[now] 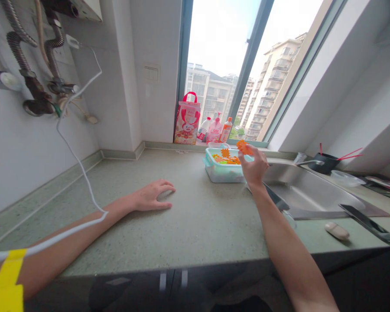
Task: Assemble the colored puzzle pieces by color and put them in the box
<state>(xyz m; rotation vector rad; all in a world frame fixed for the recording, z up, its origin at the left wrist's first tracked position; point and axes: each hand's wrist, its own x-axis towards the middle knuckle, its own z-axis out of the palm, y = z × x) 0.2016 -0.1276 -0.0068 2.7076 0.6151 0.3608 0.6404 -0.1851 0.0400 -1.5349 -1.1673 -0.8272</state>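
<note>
My right hand (pixel 255 166) is raised over the right end of a mint-green plastic box, pinching an orange toothed foam-like piece (pixel 244 147) between thumb and fingers. The box (pixel 225 174) stands on the countertop and holds several orange and some green pieces of the same sort. One orange square piece (pixel 225 153) with notched edges shows near its back rim. My left hand (pixel 154 195) rests on the counter to the left of the box, fingers spread, holding nothing.
The pale green countertop (pixel 188 229) runs under both arms. At right is a steel sink (pixel 307 190), with a beige oval object (pixel 336 231) before it. A pink bag (pixel 187 122) and several bottles (pixel 215 129) line the windowsill. A white cable (pixel 81 167) crosses my left forearm.
</note>
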